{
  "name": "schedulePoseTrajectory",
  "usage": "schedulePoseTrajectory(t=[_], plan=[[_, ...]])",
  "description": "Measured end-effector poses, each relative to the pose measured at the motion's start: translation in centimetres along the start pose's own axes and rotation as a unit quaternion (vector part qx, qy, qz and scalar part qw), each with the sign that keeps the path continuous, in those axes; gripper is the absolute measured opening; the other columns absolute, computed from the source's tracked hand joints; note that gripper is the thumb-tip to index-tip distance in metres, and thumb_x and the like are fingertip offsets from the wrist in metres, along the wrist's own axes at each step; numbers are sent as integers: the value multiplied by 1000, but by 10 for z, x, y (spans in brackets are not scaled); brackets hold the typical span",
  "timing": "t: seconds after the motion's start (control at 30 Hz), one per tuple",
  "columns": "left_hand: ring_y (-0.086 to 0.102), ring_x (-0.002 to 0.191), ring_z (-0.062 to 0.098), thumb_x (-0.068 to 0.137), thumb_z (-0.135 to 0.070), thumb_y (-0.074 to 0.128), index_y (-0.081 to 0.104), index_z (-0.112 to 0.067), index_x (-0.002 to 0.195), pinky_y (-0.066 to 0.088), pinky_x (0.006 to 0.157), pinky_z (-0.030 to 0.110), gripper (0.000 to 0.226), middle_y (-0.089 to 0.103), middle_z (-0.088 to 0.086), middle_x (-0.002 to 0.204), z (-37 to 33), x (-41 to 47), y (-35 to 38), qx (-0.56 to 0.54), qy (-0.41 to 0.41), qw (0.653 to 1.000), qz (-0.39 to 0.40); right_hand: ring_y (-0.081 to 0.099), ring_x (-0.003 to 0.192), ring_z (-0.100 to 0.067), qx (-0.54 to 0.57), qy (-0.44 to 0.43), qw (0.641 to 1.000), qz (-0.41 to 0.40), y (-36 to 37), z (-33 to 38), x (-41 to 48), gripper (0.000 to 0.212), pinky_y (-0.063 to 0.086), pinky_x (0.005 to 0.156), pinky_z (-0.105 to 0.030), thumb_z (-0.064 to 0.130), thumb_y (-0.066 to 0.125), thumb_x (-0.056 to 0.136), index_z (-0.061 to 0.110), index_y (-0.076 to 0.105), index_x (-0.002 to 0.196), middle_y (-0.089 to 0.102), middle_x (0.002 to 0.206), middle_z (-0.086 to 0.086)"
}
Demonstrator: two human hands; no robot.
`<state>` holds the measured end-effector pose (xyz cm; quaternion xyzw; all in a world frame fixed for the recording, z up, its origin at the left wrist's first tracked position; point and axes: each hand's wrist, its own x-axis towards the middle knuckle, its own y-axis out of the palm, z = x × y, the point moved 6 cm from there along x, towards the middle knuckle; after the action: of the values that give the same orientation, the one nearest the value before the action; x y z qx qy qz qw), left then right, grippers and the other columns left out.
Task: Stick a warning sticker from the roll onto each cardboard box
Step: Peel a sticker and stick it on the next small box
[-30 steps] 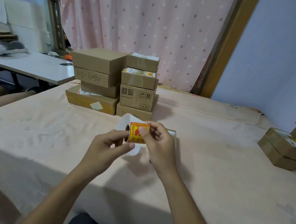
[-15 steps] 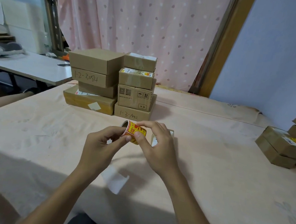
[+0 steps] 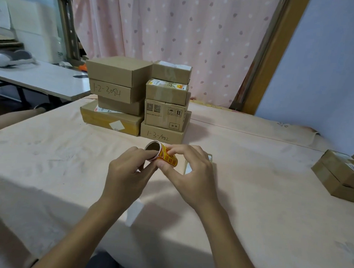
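Cardboard boxes (image 3: 132,97) marked by hand "1-2-3084" and "1-3-/802" stood stacked beyond your hands; one there and one in the pile (image 3: 341,174) at far right showed a yellow label (image 3: 180,86), so most were probably left to do. Your left hand (image 3: 125,176) gripped the roll (image 3: 152,150) above the table (image 3: 251,201) while your right hand (image 3: 190,174) pinched its red-and-yellow sticker (image 3: 169,160), print unreadable.

— Where's the sticker roll (image 3: 159,153)?
— Centre, raised off the counter (image 3: 261,202), tilted, brown core opening toward eleven o'clock, yellow-red stickers (image 3: 170,159) outside.
— And the cardboard boxes (image 3: 118,73)?
— Two stacks at twelve o'clock; a stickered pile (image 3: 336,178) at three.
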<state>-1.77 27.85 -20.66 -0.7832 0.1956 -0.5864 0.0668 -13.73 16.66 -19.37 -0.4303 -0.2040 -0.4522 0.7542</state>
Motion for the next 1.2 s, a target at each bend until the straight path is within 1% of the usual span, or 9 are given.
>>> schedulePoseTrajectory(t=[0.17,0.3,0.4,0.6,0.73,0.87,0.97,1.1,1.2], plan=[[55,72,14,83,-16,76,75,2,94,42,58,16,21,74,10,84,-2,0,4,44,33,998,-2,59,108,-7,-25,-17,999,-19,-4,-6,-1,22,37,93,-11,44,77,85,26,73,97,73,110,14],[63,71,20,83,-16,77,75,-1,97,50,60,23,21,75,9,90,5,1,6,27,25,999,15,64,105,-9,-35,-56,996,-63,-7,-6,-2,15,49,92,-28,34,72,91,20,77,95,75,109,12],[63,77,18,85,-16,78,75,-2,99,52,64,24,21,75,9,94,8,2,6,8,12,999,32,64,98,-13,-35,-72,990,-112,-15,-7,-1,10,51,86,-32,24,72,91,16,77,88,74,102,9],[64,84,20,83,-6,80,72,-6,99,54,71,32,18,71,5,96,35,14,3,11,-39,997,62,61,77,-14,10,19,988,-150,-34,-26,3,5,52,72,-37,19,73,87,21,77,84,68,81,12],[63,90,24,81,-4,80,70,-7,104,52,75,32,25,71,8,104,64,19,15,46,-62,992,105,64,80,-9,88,133,975,-152,-46,-45,0,17,47,75,-18,15,76,89,32,74,84,72,84,8],[61,97,25,85,-9,77,69,-11,111,50,81,34,28,68,3,108,103,-3,43,47,-136,973,181,63,79,-6,121,198,961,-149,-49,-64,-6,18,47,73,-15,14,76,89,32,74,88,73,91,8],[60,97,25,88,-13,73,70,-12,111,49,78,36,23,67,0,104,120,-26,57,27,-175,957,228,65,79,-6,142,244,950,-134,-43,-80,-14,18,50,71,-17,12,76,88,30,74,89,74,89,12],[51,89,19,91,-28,59,64,-17,94,41,69,34,12,59,-9,87,119,-40,62,24,-187,947,259,68,81,-8,172,284,933,-135,-42,-97,-22,14,53,72,-21,12,76,88,25,74,92,75,89,10],[49,89,17,93,-22,65,61,-19,98,40,65,33,7,54,-12,88,118,-38,62,81,-164,949,258,67,81,-2,184,291,928,-141,-41,-102,-24,7,52,70,-16,16,75,91,23,73,92,75,90,9]])
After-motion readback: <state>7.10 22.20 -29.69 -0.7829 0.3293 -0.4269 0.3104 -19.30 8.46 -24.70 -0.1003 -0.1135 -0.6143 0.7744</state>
